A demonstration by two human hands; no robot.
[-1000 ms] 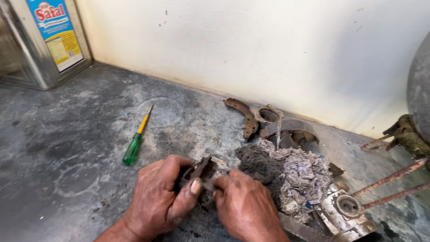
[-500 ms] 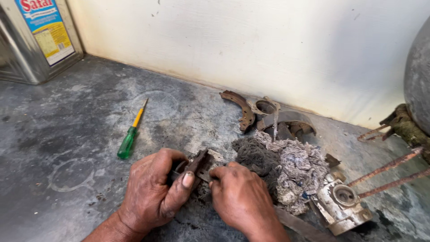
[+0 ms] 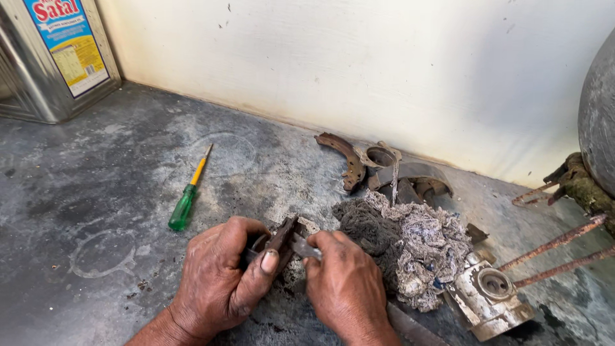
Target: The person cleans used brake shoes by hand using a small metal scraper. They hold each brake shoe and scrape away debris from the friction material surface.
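Observation:
My left hand (image 3: 221, 279) grips a small rusty metal part (image 3: 282, 236) low over the grey concrete floor, thumb pressed along its edge. My right hand (image 3: 346, 285) is closed on a thin grey metal tool (image 3: 301, 245) that meets the rusty part between the two hands. What the tool tip does to the part is hidden by my fingers. A wad of dirty grey rag (image 3: 410, 240) lies just right of my right hand.
A green-and-yellow screwdriver (image 3: 188, 195) lies to the left. Rusty curved brake shoes (image 3: 349, 157) and metal rings sit near the white wall. A grimy cylinder-shaped casting (image 3: 490, 298) and rusty rods (image 3: 557, 247) lie at right. A metal tin (image 3: 48, 57) stands at top left.
The view has shifted slightly; both hands stay pressed together on the rusty part, with only small finger movement.

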